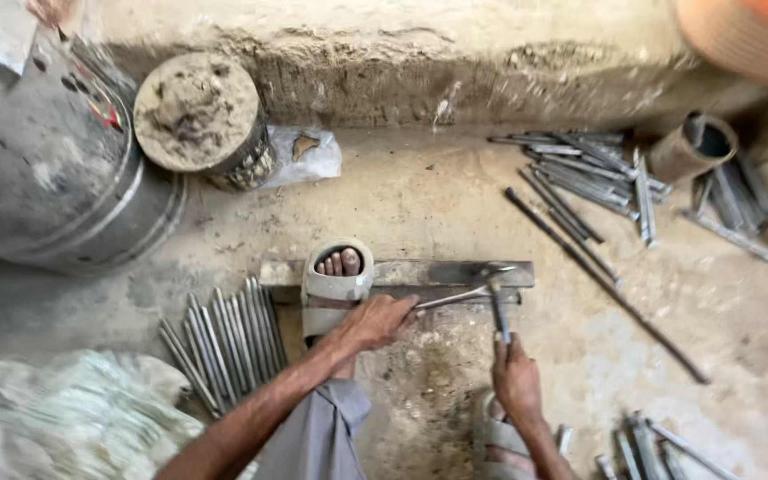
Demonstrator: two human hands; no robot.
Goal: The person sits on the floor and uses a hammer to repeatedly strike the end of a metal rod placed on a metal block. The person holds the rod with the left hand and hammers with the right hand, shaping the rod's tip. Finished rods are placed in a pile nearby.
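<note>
Grey trousers [317, 436] on the person's bent knee fill the bottom of the view, just below the flat steel bar [402, 274] that lies across the concrete floor [420, 191] and serves as the working block. Left of that bar, and well apart from it, a large grey metal drum [42, 169] lies on its side. Below the drum, at the lower left of the bar, sits a crumpled pale sack [64, 418]. Above the bar's left end stands a round can [199, 116] topped with dried mortar. A long dark rod [602, 284] runs slantwise to the right of the bar. Above and to the right of the bar lies a loose heap of short steel rods [584, 169], with a rusty pipe section [691, 147] beyond it. A row of cut rods [224, 342] lies side by side just below the bar's left end. A foot in a grey sandal [338, 280] presses on the bar's left part. The left hand [375, 322], just below the bar, is closed around the near end of a thin rod [455, 296] that rests on the bar. The right hand [516, 378], below the bar's right end, is clenched on the handle of a hammer [496, 298], whose head rests on the bar, touching the thin rod's far end.
</note>
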